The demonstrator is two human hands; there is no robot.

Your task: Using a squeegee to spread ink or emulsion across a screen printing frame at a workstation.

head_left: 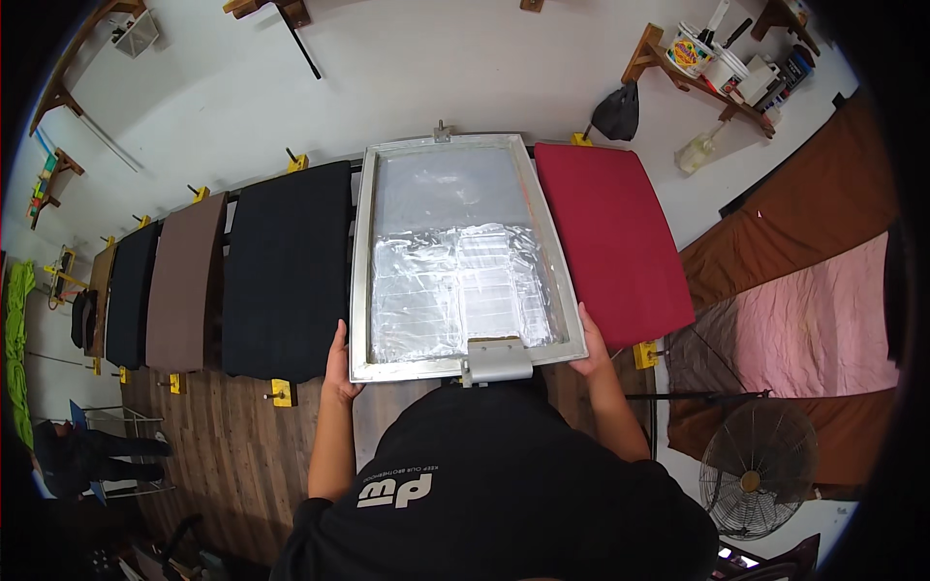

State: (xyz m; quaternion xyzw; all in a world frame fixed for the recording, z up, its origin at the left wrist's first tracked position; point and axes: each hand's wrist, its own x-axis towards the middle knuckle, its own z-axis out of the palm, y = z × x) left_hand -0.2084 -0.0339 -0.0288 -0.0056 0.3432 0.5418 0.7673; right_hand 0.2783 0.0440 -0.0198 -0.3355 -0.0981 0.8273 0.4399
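A screen printing frame [360, 290] with a silvery metal rim lies between my hands. Its mesh is grey at the far part, and shiny silver material with wrinkles covers the near part. On the near rim sits a grey metal bracket [502, 362]. My left hand [339, 364] grips the near left corner, its thumb along the side and its other fingers mostly hidden beneath. At the near right corner, my right hand [592, 343] holds the rim the same way. A small metal fitting [442, 132] stands at the far rim.
Cloth-covered boards line up beside the frame: black [289, 271] and brown [186, 286] to the left, red [615, 242] to the right. Yellow brackets [283, 393] stick out beneath. A fan [756, 470] stands at lower right; a person [82, 450] is far left. A wall shelf [712, 82] holds tubs.
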